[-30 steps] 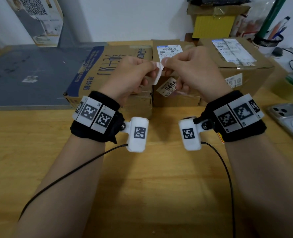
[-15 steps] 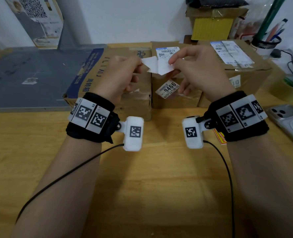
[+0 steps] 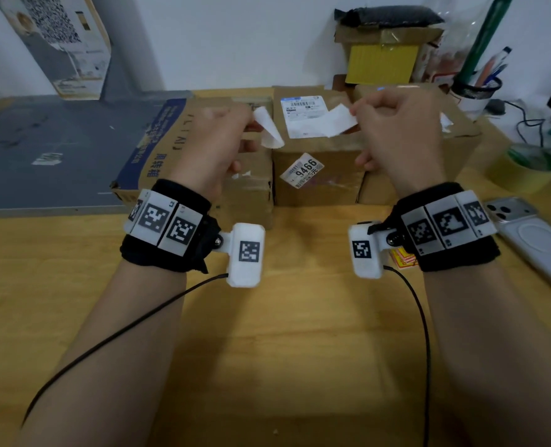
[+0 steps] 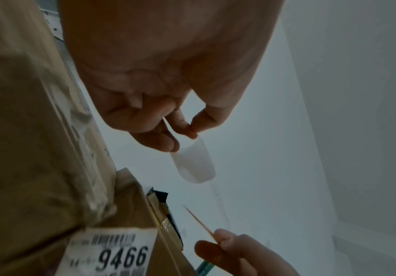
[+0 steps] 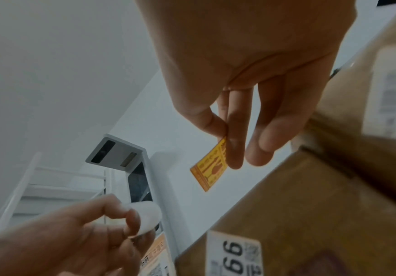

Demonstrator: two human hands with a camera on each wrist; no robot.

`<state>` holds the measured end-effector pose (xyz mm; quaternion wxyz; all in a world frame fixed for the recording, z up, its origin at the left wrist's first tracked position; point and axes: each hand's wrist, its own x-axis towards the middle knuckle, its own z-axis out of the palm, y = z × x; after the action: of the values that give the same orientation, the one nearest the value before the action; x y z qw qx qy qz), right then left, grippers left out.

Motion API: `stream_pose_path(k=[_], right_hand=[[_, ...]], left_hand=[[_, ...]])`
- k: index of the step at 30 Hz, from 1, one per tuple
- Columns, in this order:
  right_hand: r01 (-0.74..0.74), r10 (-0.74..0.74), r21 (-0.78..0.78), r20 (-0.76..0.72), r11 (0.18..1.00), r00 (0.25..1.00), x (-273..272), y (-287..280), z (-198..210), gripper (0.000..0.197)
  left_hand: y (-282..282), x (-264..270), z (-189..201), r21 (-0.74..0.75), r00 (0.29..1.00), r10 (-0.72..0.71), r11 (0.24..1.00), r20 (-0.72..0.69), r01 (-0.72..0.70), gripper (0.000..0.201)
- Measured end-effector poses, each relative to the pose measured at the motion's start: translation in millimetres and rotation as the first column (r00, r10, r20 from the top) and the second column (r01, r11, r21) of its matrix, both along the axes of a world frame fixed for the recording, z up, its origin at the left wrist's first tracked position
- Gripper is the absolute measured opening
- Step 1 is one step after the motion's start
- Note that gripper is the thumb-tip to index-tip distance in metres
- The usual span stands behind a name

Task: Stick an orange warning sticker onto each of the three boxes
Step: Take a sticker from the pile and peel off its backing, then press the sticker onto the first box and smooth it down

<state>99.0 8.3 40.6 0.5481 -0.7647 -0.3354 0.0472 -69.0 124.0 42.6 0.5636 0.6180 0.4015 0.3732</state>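
Counter (image 3: 267,350): wooden, with open room near the person. Three boxes, far side, set close in a row: left box (image 3: 184,130), middle box (image 3: 316,175), right box (image 3: 461,137); no orange label is seen on them. Step judged: sticker just peeled. Left hand (image 3: 216,140) is pinched on the white backing (image 3: 269,130); right hand (image 3: 396,130) is pinched on the orange sticker (image 5: 212,168), held above the middle box. Next: sticker to be pressed flat, clear of box edges.

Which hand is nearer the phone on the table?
Right. The right hand is raised over the boxes on the phone's side; the left hand is farther across.
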Motion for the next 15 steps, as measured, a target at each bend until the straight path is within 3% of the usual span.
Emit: stream_pose_path(k=[3, 6, 8, 10, 12, 13, 15], right_hand=[[0.089, -0.092, 0.051, 0.052, 0.995, 0.994, 11.7, -18.3, 4.7, 0.02], [0.178, -0.192, 0.09, 0.185, 0.98, 0.964, 20.8, -33.6, 14.2, 0.026], [0.193, -0.207, 0.081, 0.249, 0.978, 0.946, 22.7, -40.6, 20.5, 0.027], [0.169, -0.178, 0.055, 0.262, 0.984, 0.949, 22.0, -45.7, 24.4, 0.028], [0.148, -0.149, 0.024, 0.253, 0.989, 0.956, 19.3, -50.1, 26.1, 0.027], [0.139, -0.136, 0.004, 0.244, 0.99, 0.96, 18.3, -51.5, 25.9, 0.027], [0.12, -0.108, -0.039, 0.224, 0.992, 0.969, 15.5, -52.6, 24.0, 0.027]], left_hand=[[-20.9, 13.8, -1.2, 0.025, 0.995, -0.087, 0.996, -0.043, 0.088, 0.016], [-50.2, 38.9, -9.4, 0.06, 0.943, -0.278, 0.954, -0.183, 0.293, 0.018], [-68.5, 57.1, -15.9, 0.086, 0.868, -0.412, 0.889, -0.276, 0.449, 0.021], [-79.8, 69.0, -20.3, 0.055, 0.751, -0.546, 0.794, -0.371, 0.605, 0.021], [-84.0, 71.7, -21.6, 0.002, 0.653, -0.619, 0.725, -0.437, 0.689, 0.021], [-84.2, 70.9, -21.1, -0.002, 0.638, -0.625, 0.715, -0.45, 0.699, 0.02], [-84.4, 65.6, -16.3, 0.048, 0.688, -0.581, 0.748, -0.435, 0.662, 0.02]])
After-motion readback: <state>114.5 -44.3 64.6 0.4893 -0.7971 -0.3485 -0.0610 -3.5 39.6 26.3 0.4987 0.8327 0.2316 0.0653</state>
